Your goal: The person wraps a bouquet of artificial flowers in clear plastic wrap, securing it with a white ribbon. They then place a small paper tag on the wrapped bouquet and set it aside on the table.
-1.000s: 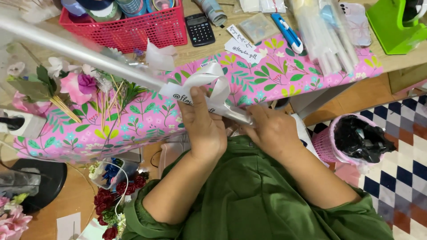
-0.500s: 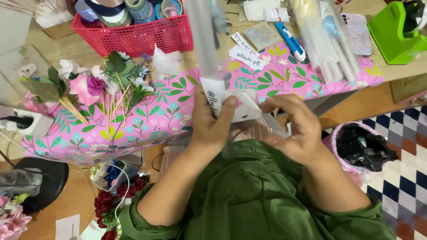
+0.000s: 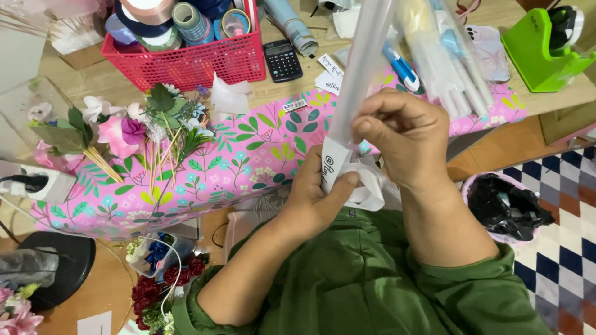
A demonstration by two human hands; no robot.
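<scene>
Rising steeply from the person's lap toward the top of the view, the long translucent white plastic sleeve [image 3: 360, 74] is pinched at its lower end, where a white paper label [image 3: 332, 166] wraps it. The left hand [image 3: 316, 198] is closed from below, thumb pressed across the label's bottom edge, seemingly to keep the paper flat against the tube. The right hand [image 3: 403, 139] is curled shut round the sleeve just above, fingers bent over the front, steadying the upright length so it does not swing. Both hands sit close together, almost touching, right at the sleeve's base. A loop of white ribbon [image 3: 369, 186] hangs beneath them; whether either hand has hold of it is hard to make out.

Behind the hands lies the pink floral-printed wrapping sheet [image 3: 248, 155], spread over the table [image 3: 99, 80]. On it to the left rests a bunch of artificial flowers with green leaves [image 3: 133, 127]. Farther back stand a red plastic basket of ribbon rolls [image 3: 192, 62] and a black calculator [image 3: 283, 60]. A green tape dispenser [image 3: 543, 46] sits at the far right, well apart, and a pink bin lined with a black bag [image 3: 506, 208] stands on the chequered floor.
</scene>
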